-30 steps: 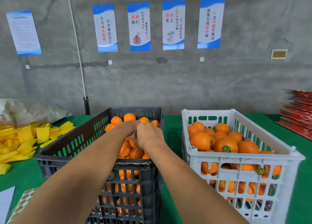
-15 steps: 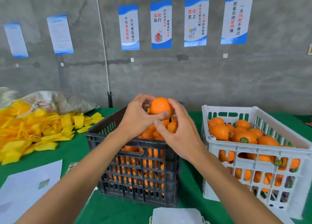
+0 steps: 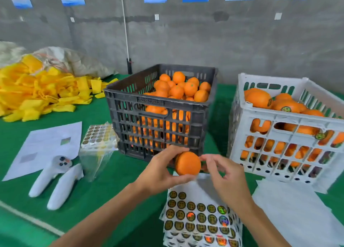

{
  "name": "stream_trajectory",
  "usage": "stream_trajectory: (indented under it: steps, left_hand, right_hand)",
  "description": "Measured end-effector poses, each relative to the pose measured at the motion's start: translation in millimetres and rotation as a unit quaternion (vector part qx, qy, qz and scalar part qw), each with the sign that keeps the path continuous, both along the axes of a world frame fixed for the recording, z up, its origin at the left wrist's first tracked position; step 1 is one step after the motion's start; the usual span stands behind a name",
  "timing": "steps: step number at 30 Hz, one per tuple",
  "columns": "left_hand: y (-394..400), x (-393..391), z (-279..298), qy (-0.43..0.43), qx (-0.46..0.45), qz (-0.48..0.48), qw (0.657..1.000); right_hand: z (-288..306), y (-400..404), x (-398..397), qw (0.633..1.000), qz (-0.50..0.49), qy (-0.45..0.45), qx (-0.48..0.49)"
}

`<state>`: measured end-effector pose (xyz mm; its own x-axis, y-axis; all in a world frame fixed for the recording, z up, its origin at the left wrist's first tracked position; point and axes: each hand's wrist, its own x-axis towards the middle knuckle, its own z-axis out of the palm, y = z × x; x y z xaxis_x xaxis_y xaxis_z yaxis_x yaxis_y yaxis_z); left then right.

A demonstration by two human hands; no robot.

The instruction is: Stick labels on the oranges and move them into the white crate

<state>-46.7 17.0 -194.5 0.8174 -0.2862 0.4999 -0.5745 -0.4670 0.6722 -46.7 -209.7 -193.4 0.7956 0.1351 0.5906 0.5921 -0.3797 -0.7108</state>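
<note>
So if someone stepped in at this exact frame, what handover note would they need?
Left hand grips an unlabelled orange above the label sheet, in front of the dark crate.
Right hand is beside the orange, fingers loosely curled, holding nothing visible.
Done: the white crate already holds labelled oranges.
Left: peel a label, stick it on this orange, place it in the white crate, then work through the dark crate's remaining oranges.

Orange (image 3: 188, 163) in left hand (image 3: 160, 174) above label sheet (image 3: 201, 217), right hand (image 3: 226, 176) beside it.
</note>
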Motion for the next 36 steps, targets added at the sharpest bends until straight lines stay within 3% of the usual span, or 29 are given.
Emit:
stream_trajectory:
  steps: [4,10,16,22,28,36]
  left_hand:
    - [3.4,-3.7,-43.9,0.138,-0.11,0.081,0.981]
    - [-1.0,-4.3,-50.8,0.18,-0.192,0.108,0.959]
    - [-1.5,-2.4,-53.3,0.191,-0.189,0.104,0.957]
    - [-0.7,0.9,-55.3,0.197,-0.17,0.106,0.96]
    - [0.7,5.2,-57.3,0.212,-0.179,0.111,0.954]
    - [1.1,8.6,-62.2,0.219,-0.165,0.115,0.955]
  right_hand:
    - [-34.3,-3.3,-1.3,0.98,0.063,0.139,-0.126]
    - [-52.8,12.6,-7.7,0.923,0.119,0.112,-0.348]
    - [-53.1,19.6,-1.1,0.936,0.08,0.097,-0.33]
    - [-55.6,24.0,-6.1,0.951,0.009,0.01,-0.308]
    - [-62.8,25.2,-8.5,0.913,-0.03,-0.169,-0.369]
    - [-61.5,23.8,-9.7,0.899,-0.009,-0.208,-0.384]
